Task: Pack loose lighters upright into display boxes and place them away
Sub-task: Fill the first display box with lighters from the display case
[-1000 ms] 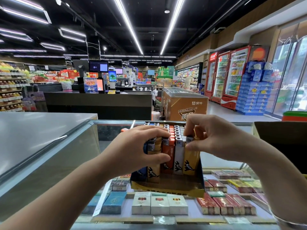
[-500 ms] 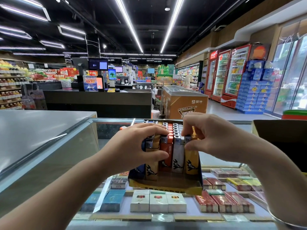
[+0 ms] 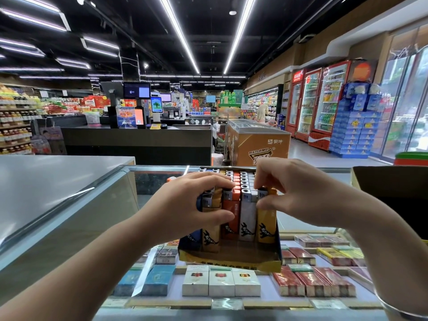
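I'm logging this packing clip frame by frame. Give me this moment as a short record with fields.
setting: shop, glass counter with cigarette packs beneath
display box: on the counter, front open, lighters upright in rows
left hand: grips the tan lighter at the front left
right hand: pinches the top of the yellow lighter at the front right
between them: orange lighter, white lighter

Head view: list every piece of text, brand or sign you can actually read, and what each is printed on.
"蒙牛": side of the orange chest freezer.
"KETAI", seemingly: printed down the front-row lighters; small, uncertain.
Coca-Cola script: base of the red drinks cooler.
Too blurred to read: lettering on the display box front lip, cigarette packs, freezer's large logo, checkout screens.
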The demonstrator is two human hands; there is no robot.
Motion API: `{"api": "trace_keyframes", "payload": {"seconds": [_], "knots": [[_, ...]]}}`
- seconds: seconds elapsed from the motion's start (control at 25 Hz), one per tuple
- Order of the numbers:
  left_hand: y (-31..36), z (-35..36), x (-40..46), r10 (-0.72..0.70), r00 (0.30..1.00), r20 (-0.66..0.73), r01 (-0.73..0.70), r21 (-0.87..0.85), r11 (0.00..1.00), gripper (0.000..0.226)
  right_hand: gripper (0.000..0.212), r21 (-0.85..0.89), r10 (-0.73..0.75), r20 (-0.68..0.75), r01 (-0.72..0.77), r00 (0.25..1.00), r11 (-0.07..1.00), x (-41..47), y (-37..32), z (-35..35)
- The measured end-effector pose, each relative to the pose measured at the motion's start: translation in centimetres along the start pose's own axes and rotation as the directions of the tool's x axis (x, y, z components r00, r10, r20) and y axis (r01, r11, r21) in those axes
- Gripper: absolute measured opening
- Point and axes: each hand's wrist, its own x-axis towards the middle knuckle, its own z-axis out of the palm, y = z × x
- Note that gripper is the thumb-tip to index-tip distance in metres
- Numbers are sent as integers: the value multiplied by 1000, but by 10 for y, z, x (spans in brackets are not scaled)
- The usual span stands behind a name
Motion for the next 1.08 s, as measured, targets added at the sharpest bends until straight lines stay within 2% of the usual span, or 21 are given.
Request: {"api": "trace_keyframes", "payload": {"seconds": [0.24, 0.44, 0.52, 0.56, 0.64, 0.76, 0.88, 1.0, 1.08], "knots": [[1, 0, 0, -7, 1000, 1, 7, -4, 1000, 62, 33, -56, 2, 54, 1, 999, 998, 3, 2, 5], [-1, 2, 1, 15, 1000, -12, -15, -14, 1000, 58, 31, 99, 84, 124, -96, 989, 990, 6, 12, 8], [-2, 2, 1, 17, 1000, -17, -18, -87, 996, 55, 39, 165, 158, 191, -191, 969, 968, 8, 16, 10], [-2, 1, 1, -10, 999, -34, 3, -195, 981, 49, 47, 176, 184, 231, -227, 955, 958, 9, 18, 12], [-7, 0, 3, -99, 986, -134, 40, -385, 922, 36, 65, 194, 220, 279, -279, 935, 941, 11, 21, 16], [-30, -2, 9, -267, 907, -326, 109, -432, 895, 17, 70, 218, 240, 250, -296, 938, 930, 14, 24, 22], [-57, 3, 9, -394, 846, -360, 292, -307, 906, 17, 66, 226, 257, 217, -305, 942, 925, 16, 30, 24], [-70, 20, 11, -443, 869, -221, 440, -66, 896, 30, 64, 259, 282, 221, -335, 933, 906, 16, 35, 25], [-78, 33, 16, -433, 897, -89, 442, 197, 875, 37, 60, 279, 291, 222, -347, 931, 895, 17, 36, 26]]}}
